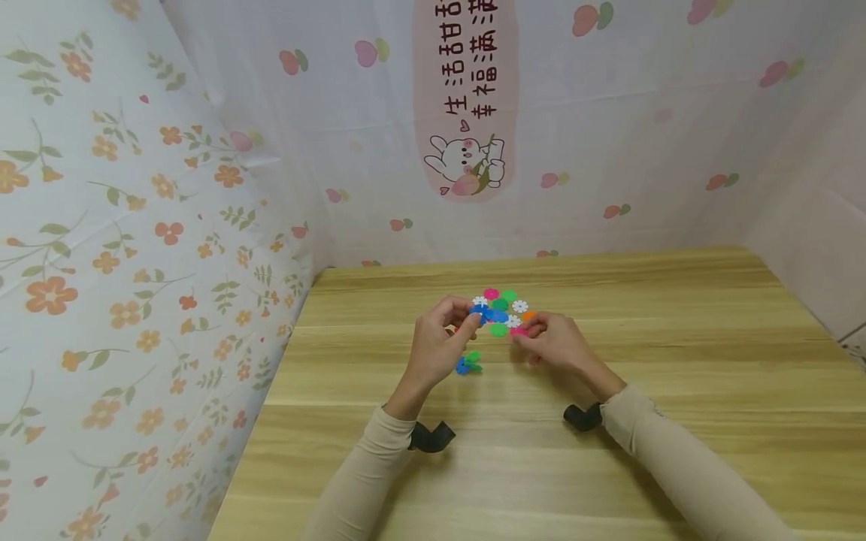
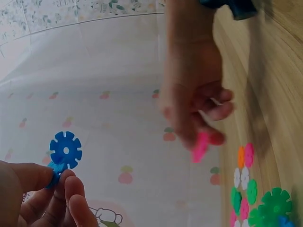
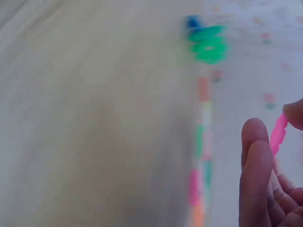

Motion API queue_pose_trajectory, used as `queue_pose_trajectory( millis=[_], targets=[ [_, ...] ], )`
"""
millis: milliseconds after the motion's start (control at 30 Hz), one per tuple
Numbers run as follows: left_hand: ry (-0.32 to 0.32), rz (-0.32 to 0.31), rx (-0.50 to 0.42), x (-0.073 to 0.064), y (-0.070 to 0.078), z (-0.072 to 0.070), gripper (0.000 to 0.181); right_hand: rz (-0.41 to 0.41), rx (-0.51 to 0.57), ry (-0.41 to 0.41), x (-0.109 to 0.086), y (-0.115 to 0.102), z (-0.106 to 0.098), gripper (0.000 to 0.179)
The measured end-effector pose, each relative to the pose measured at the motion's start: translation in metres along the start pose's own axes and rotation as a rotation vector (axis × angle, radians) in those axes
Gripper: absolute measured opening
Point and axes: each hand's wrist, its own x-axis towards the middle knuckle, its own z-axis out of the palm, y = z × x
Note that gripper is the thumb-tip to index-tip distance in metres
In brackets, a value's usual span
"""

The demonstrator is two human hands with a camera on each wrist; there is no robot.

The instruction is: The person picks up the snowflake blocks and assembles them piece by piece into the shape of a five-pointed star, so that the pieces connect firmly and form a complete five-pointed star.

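My left hand (image 1: 438, 342) pinches a blue notched plastic disc between thumb and fingers. A second blue notched disc (image 2: 57, 155) is joined to it and stands up above the fingertips in the left wrist view. In my right hand (image 1: 560, 342), thumb and fingers pinch a pink notched disc (image 3: 279, 135), seen nearly edge-on in the right wrist view. Between and beyond the hands lie several loose notched discs, among them a white disc (image 1: 519, 306) and a green disc (image 1: 498, 330). Nearer the body, a joined piece of green and blue discs (image 1: 473, 367) rests on the table.
The wood-grain table (image 1: 514, 466) meets a printed cloth backdrop (image 1: 365, 150) at the back and a flowered cloth (image 1: 135, 248) at the left. Black wrist mounts stick out from the left sleeve (image 1: 431, 437) and the right sleeve (image 1: 582, 417), above the tabletop.
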Motion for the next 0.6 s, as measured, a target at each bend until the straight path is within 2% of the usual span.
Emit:
queue_pose_trajectory(
  millis=[167,333,600],
  targets=[
    [-0.015,0.015,-0.005,0.003,-0.02,0.004,0.011,-0.098,0.173,0.011,-0.014,-0.03,-0.019,0.034],
    [-0.047,0.047,0.015,0.003,-0.027,0.006,0.012,-0.226,0.204,-0.021,-0.026,-0.053,-0.028,0.033],
    [-0.109,0.108,0.098,0.002,-0.026,0.011,0.014,-0.31,0.247,-0.056,-0.038,-0.068,-0.028,0.029]
  ],
)
